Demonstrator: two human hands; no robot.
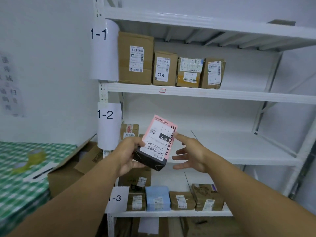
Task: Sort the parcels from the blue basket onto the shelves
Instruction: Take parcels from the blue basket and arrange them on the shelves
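Left hand: your left hand [127,152] grips the parcel [157,142] at its lower left corner, thumb on the label face and fingers curled under the black side.
Right hand: your right hand [189,151] is spread wide and holds nothing. Its index tip seems to touch the parcel's right edge, and the other fingers hang just beside it.
Parcel: a pink-faced black box with a white shipping label, at the centre of the frame. Its long axis runs up the frame with a slight lean to the right, and the print faces you upside down.
Relation that matters: the handwritten mark on the label looks like 1-1, though it is faint. If so, the target is the shelf by the 1-1 sign [100,34], above the hands. The bare board [248,97] right of the row of four brown cartons [165,68] lies up and to the right, on your right hand's side.
Next move, as I judge it: lift the parcel and turn it upright to match the row.
Behind the parcel: the shelf by the 1-2 sign [106,114], with a small brown carton [129,131] at its left end.
Lower frame: a pale blue parcel [158,198] among brown ones.
Left edge: a green checked surface [17,168].
Blue basket: not in view.
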